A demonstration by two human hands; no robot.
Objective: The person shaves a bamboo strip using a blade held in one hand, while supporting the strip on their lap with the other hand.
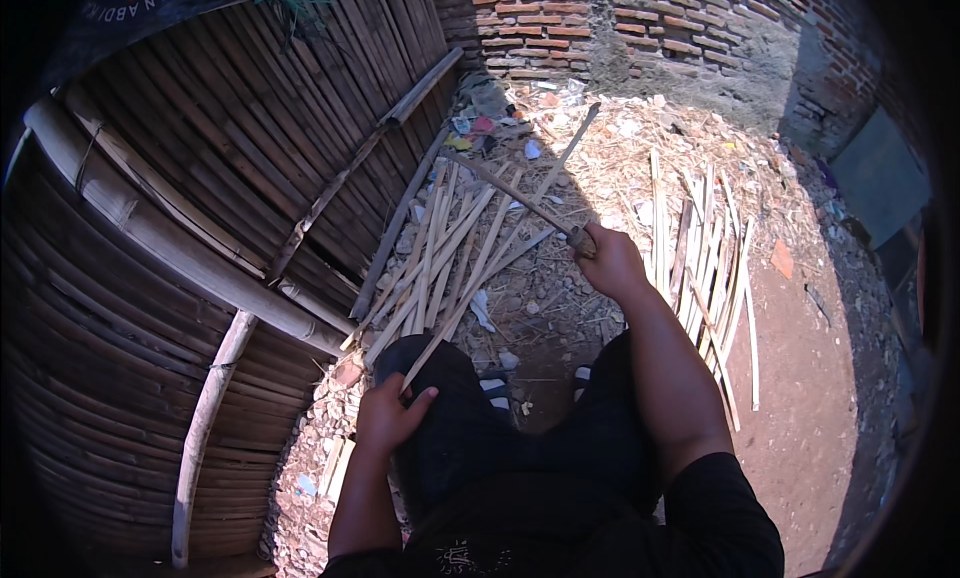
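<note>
My left hand (pixel 388 415), low beside my left knee, is closed around the near end of a long thin bamboo strip (pixel 563 158). The strip slants away to the upper right across the ground. Closed on a short wooden handle, my right hand (pixel 612 263) holds a long, narrow-bladed knife (pixel 508 190). Its blade points to the upper left and crosses the strip; whether they touch I cannot tell. Beneath the blade lies a loose pile of pale split bamboo strips (pixel 430 268).
A second heap of strips (pixel 705 268) lies to my right. On the left stands a bamboo-slat wall (pixel 230 128) with round bamboo poles (pixel 180 228). A brick wall (pixel 680 23) rises at the back. Shavings, rubble and litter (pixel 610 158) cover the ground ahead.
</note>
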